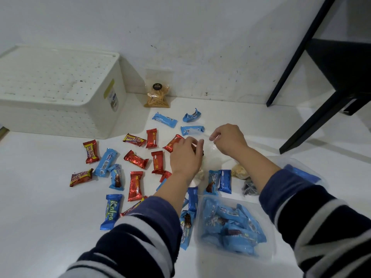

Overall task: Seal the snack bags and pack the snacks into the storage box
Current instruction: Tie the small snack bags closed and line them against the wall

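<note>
— What were the hands doing?

— I had my left hand [185,155] and right hand [227,140] each pinched narrow on the top edge of a clear bag [210,155] at mid-frame, stretching the mouth flat, I judged, so it could seal.

— And the rest?

— Loose snack bars [136,185] lay scattered around it on the floor [50,217]; the white box [60,97], lid on, waited upper left, well apart.

box [60,91]: white, dotted with small holes, upper left
floor [50,227]: white
wrappers [136,185]: red, scattered left of centre
bars [105,162]: blue, mixed among red ones
tub [233,227]: clear, blue packs inside, lower right
sleeves [140,233]: navy with white stripes
table leg [313,127]: black, right
sticks [157,97]: tan, in clear bag
</note>
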Demonstrator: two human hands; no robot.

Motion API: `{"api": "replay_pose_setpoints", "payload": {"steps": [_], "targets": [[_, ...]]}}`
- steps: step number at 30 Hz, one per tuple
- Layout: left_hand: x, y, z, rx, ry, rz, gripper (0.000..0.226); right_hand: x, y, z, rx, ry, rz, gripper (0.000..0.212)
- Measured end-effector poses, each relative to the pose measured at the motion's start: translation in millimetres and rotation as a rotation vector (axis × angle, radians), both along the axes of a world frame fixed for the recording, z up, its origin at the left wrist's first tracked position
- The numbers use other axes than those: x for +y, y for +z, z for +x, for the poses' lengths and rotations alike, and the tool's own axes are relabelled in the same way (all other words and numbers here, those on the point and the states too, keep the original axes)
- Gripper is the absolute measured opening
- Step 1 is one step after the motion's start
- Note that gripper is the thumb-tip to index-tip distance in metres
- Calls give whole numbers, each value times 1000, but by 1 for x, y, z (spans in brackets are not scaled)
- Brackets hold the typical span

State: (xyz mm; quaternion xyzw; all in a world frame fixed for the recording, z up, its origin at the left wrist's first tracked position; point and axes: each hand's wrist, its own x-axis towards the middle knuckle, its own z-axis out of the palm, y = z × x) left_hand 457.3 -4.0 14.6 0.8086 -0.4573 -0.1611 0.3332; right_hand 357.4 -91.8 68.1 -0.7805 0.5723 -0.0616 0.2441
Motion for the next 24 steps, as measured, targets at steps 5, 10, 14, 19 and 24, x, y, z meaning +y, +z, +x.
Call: {"api": "replay_pose_setpoints", "payload": {"steps": [5,10,14,19,24], "targets": [[-19,15,-5,398,90,-40,34,6,-1,1,-50,92,14,30],[-18,11,-3,540,100,-120,26,9,0,-3,-210,46,89,20],[-14,9,-3,609,81,-150,24,8,-2,-2,-159,15,58,18],[-13,6,1,609,91,-125,25,9,0,1,-184,50,91,19],[-12,8,1,621,58,-121,24,7,1,2,-136,54,67,15]]}}
